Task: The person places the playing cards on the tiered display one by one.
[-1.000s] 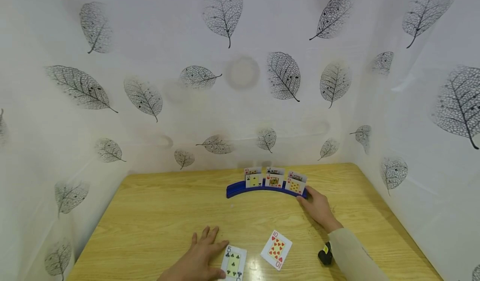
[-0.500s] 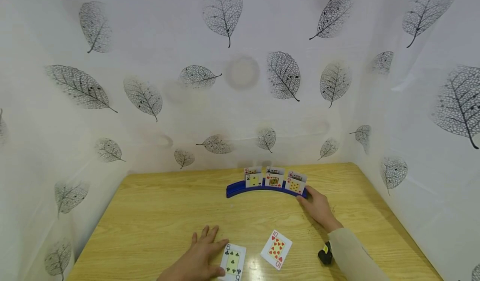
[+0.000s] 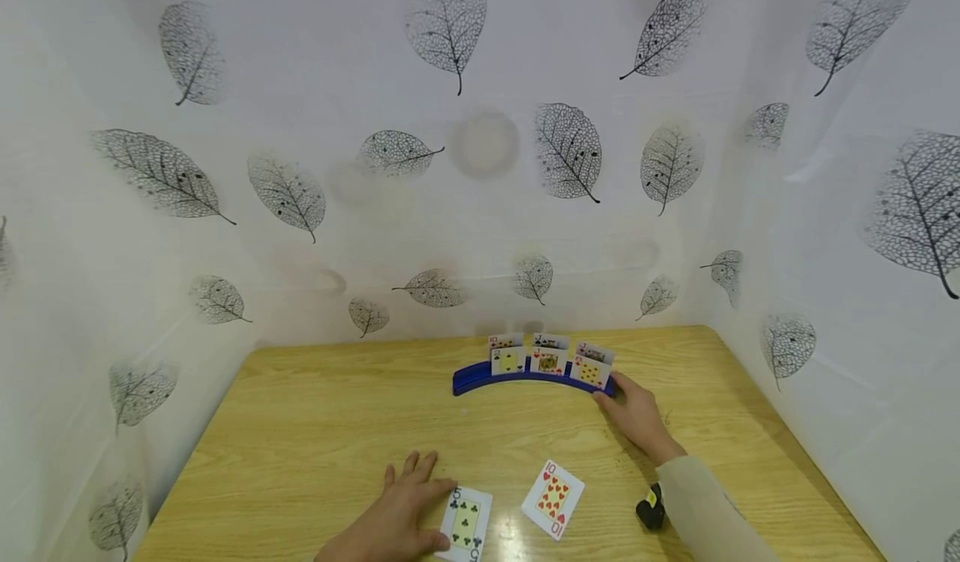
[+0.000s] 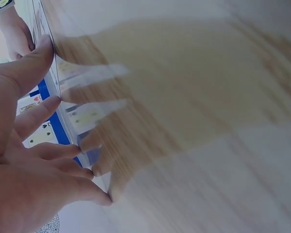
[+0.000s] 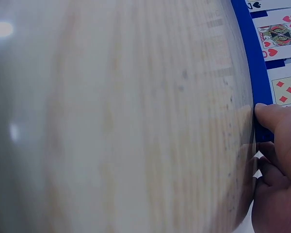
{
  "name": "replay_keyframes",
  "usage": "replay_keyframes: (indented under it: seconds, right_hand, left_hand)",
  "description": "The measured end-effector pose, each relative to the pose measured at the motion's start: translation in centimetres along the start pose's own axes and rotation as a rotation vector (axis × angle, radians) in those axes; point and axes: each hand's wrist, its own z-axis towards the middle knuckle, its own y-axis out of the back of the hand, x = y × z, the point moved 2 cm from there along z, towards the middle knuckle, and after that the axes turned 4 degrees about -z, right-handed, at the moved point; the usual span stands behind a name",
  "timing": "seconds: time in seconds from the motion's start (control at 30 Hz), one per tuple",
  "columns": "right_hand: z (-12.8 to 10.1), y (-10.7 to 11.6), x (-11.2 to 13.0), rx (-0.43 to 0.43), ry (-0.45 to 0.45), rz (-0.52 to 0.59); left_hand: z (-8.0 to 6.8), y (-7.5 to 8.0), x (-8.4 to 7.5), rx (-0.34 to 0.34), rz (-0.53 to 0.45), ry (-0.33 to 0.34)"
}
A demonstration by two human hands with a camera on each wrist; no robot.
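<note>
A five of clubs [image 3: 467, 522] lies face up on the table near its front edge. My left hand [image 3: 401, 508] rests beside it with fingers spread, thumb and index finger touching the card's edge. The left wrist view shows this left hand [image 4: 34, 160] with its fingertips down on the tabletop. My right hand [image 3: 637, 418] grips the right end of a curved blue card holder [image 3: 472, 378]. In the right wrist view the thumb of the right hand [image 5: 281, 150] presses the holder's front, the other fingers partly hidden behind. Playing cards [image 3: 549, 362] stand in two rows in the holder.
A ten of hearts [image 3: 553, 499] lies face up to the right of the five of clubs. Next to the right sleeve [image 3: 708, 512] is a small black object [image 3: 651, 508] with a yellow mark. A white leaf-print curtain [image 3: 480, 212] encloses the wooden table [image 3: 322, 429].
The five of clubs has slid slightly to the left and away from me, closer under the left hand. The right hand and the card holder have stayed in place.
</note>
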Motion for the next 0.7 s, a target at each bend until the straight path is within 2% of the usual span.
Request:
replay_keyframes:
  seconds: [0.3, 0.6, 0.7]
  right_hand:
    - [-0.1, 0.0, -0.1, 0.005, -0.005, -0.004]
    - [0.0, -0.1, -0.1, 0.000, -0.001, 0.005]
    - [0.0, -0.1, -0.1, 0.006, -0.005, 0.007]
  left_hand:
    - [0.0, 0.0, -0.3, -0.024, 0.017, -0.004]
    - [0.7, -0.6, -0.1, -0.062, -0.071, 0.001]
    - [1.2, -0.9, -0.1, -0.075, -0.129, 0.006]
